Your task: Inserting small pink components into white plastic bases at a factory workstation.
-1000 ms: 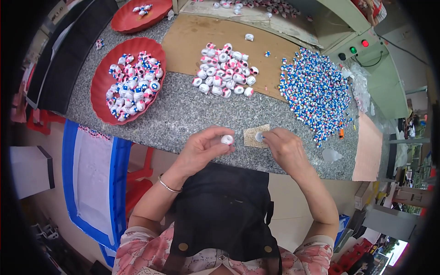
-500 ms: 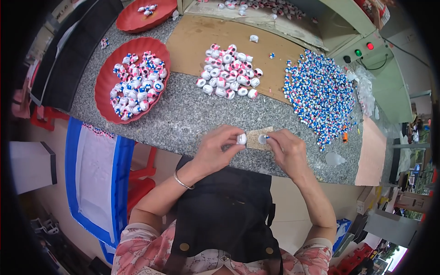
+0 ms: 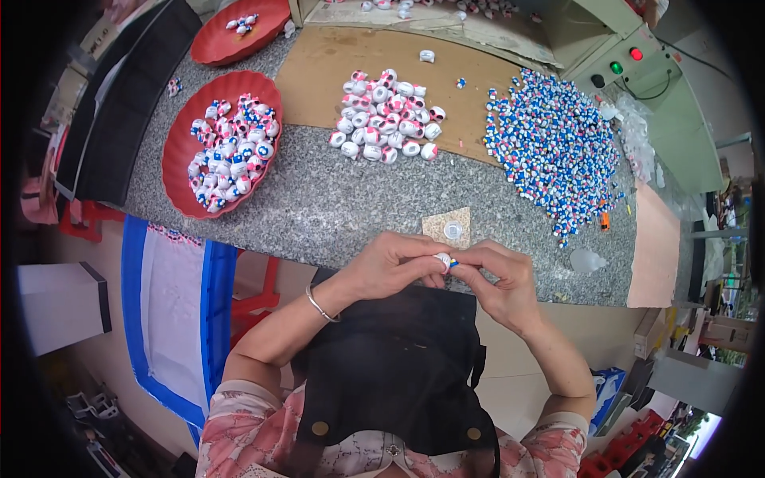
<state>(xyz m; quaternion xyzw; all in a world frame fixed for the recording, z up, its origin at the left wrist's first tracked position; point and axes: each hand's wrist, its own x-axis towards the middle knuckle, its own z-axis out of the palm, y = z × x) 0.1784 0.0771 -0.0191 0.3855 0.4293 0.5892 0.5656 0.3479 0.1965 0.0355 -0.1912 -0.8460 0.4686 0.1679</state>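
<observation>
My left hand (image 3: pixel 392 264) pinches a small white rounded plastic piece (image 3: pixel 443 260) over the front edge of the bench. Against it, my right hand (image 3: pixel 500 280) holds a tiny blue-and-white plastic piece (image 3: pixel 455 262) between thumb and fingertips. The two parts touch or nearly touch; the fingers partly cover both. Just beyond my hands lies a speckled tan pad (image 3: pixel 434 226) carrying a small round clear-white dish (image 3: pixel 453 231). Similar white-and-pink pieces (image 3: pixel 382 119) are heaped farther off, and a wide pile of tiny blue-and-white pieces (image 3: pixel 550 147) spreads to the right.
A red scalloped bowl (image 3: pixel 177 171) of joined-looking pieces sits left, with another red bowl (image 3: pixel 209 48) behind. Brown cardboard (image 3: pixel 311 80) covers part of the granite bench (image 3: pixel 335 191). A clear dropper bottle (image 3: pixel 586 260) lies right; a blue-rimmed bin (image 3: pixel 217 295) stands lower left.
My right hand has left the small dish and come to the white piece, bringing the tiny blue-and-white piece against it. My left hand has shifted right and slightly nearer me.
</observation>
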